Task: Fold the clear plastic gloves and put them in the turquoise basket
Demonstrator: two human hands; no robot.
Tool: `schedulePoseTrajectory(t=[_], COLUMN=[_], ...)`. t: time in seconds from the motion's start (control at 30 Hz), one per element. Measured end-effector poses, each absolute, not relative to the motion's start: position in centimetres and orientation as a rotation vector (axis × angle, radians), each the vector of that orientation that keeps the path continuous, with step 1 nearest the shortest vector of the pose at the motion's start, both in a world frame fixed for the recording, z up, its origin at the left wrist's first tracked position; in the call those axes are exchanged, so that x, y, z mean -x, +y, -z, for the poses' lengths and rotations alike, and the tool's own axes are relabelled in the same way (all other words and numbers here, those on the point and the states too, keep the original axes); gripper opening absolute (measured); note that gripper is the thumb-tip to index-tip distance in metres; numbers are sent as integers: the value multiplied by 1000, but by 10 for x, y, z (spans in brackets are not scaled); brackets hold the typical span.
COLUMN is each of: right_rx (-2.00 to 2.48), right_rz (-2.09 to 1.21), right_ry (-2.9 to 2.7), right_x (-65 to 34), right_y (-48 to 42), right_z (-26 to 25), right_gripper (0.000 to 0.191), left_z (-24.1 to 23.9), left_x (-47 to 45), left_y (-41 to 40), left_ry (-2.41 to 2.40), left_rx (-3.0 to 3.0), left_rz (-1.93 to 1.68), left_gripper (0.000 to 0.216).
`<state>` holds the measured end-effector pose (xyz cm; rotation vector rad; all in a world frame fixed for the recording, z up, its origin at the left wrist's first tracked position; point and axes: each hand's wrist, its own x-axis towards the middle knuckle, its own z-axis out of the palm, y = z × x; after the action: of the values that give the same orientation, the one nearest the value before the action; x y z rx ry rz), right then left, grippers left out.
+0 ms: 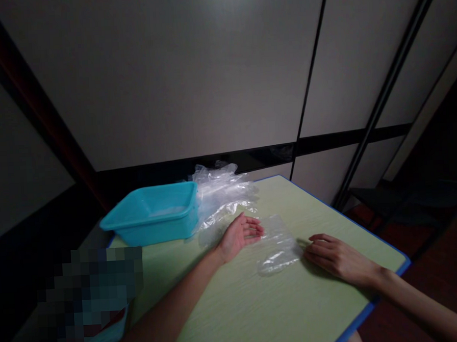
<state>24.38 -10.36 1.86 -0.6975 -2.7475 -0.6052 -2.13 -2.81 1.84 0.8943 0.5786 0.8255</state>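
A clear, thin plastic piece that looks like a disposable glove (pixel 280 247) lies flat and wrinkled on the table between my hands. My left hand (pixel 235 238) is turned partly palm up, its fingers stretched toward the right over the glove's left edge, holding nothing I can see. Beside the glove's right edge rests my right hand (pixel 334 257), back upward, with fingers slightly bent and a little apart; its fingertips are at or near the plastic, and whether they touch it I cannot tell. Behind my left hand spreads a heap of clear plastic gloves (pixel 224 189).
A turquoise plastic basin (pixel 158 228) stands at the back left of the pale green table (pixel 228 309), which has a blue edge. Cabinet doors (pixel 193 81) rise close behind it. A blurred-out patch (pixel 101 300) covers the lower left. Dark furniture (pixel 398 203) stands at the right.
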Motion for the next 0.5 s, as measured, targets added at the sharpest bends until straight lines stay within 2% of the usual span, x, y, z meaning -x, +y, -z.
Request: schedulePoseTrajectory(t=[0.33,0.5], right_rx=[734,950], right_rz=[557,342], right_ry=[-2675,-2585], right_x=[-245,-252], right_y=[-107,-111], right_z=[-22,-20], right_gripper=[31,28], left_z=[-21,-26], left_x=[23,31], left_y=[-28,-23], left_ry=[566,564], left_rx=[-812,-805], left_rz=[-864,-1022], left_gripper=[46,46])
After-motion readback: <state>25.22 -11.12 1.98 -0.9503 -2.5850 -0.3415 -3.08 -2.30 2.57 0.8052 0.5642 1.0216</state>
